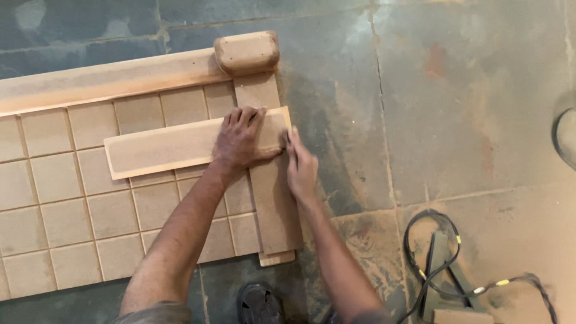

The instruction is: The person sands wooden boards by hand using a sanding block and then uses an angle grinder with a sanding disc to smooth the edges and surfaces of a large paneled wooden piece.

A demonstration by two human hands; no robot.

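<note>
Loose fibreboard strip (174,146) lies flat and slightly tilted across a large grooved panel (72,210) cut into a grid of squares, its right end reaching over the panel's upright side post (273,204). Left hand (242,141) rests palm down on the strip near that right end, fingers spread and pressing flat, gripping nothing. Right hand (301,168) sits just beside it at the strip's end, fingers extended and held together, their tips touching the strip's end edge where it meets the post; it too closes around nothing. A long top rail (108,78) runs along the panel's far edge and ends at a rounded block cap (247,53) above the post. The whole panel lies on a dusty stone floor (468,108) powdered with pale sawdust. To the lower right, well apart from both hands, a black cable (432,252) loops over the dust. A dark sandal (259,303) shows at the bottom edge between the forearms
</note>
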